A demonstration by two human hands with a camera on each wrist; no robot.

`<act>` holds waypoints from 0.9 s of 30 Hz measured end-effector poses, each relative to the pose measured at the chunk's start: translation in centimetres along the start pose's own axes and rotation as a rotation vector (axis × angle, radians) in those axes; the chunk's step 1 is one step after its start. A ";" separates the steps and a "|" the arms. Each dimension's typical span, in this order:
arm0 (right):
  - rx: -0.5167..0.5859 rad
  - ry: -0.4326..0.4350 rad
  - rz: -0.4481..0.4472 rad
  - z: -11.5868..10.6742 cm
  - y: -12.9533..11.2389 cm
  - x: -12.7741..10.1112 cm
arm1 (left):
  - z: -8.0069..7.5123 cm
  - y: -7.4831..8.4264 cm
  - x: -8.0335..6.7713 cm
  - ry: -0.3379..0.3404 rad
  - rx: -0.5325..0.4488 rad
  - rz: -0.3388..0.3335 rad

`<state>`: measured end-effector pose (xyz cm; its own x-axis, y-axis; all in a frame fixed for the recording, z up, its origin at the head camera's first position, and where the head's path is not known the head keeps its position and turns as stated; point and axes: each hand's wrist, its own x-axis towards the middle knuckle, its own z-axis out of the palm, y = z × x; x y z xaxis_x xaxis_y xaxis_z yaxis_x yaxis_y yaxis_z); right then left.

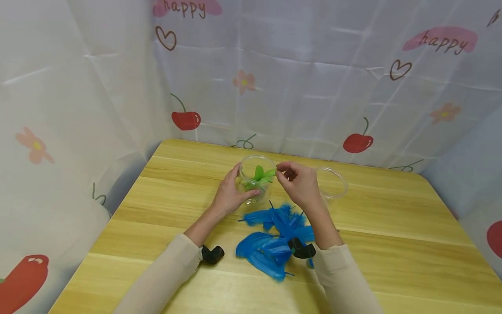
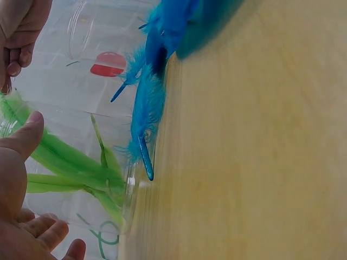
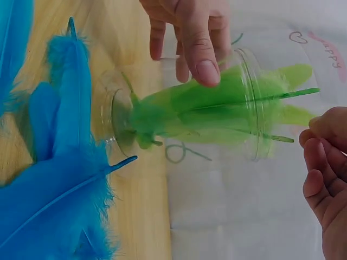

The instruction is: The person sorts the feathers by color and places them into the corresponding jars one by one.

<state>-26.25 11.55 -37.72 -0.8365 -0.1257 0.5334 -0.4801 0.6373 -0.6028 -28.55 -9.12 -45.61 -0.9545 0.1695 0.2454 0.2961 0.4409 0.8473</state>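
A clear plastic cup stands on the wooden table with several green feathers inside it. My left hand grips the cup from its left side, thumb in front. The right wrist view shows the cup, the green feathers and the left hand's thumb across the wall. My right hand hovers at the cup's rim with fingers curled. In the right wrist view these fingers stand just clear of the quill tips. Blue feathers lie in a heap in front of the cup.
A second clear cup stands to the right of my right hand. Printed curtains close off the table at the back and both sides. In the left wrist view blue feathers lie against the cup's base.
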 end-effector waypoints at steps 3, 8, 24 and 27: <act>-0.028 -0.020 0.019 -0.3 -0.2 -0.2 | 0.0 0.1 0.0 -0.002 0.004 0.004; -0.047 -0.018 0.022 -1.0 -0.4 -0.6 | 0.0 0.2 0.0 0.004 0.011 -0.010; -0.031 0.048 0.004 -3.2 -0.6 -2.6 | 0.0 0.3 -0.2 -0.008 0.027 -0.051; -0.032 0.065 -0.002 -3.6 -0.5 -3.0 | 0.0 0.4 -0.2 -0.013 0.034 -0.049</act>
<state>-22.55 14.36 -36.82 -0.8163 -0.0779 0.5724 -0.4719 0.6614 -0.5830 -28.23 -8.99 -45.32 -0.9674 0.1583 0.1975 0.2501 0.4787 0.8416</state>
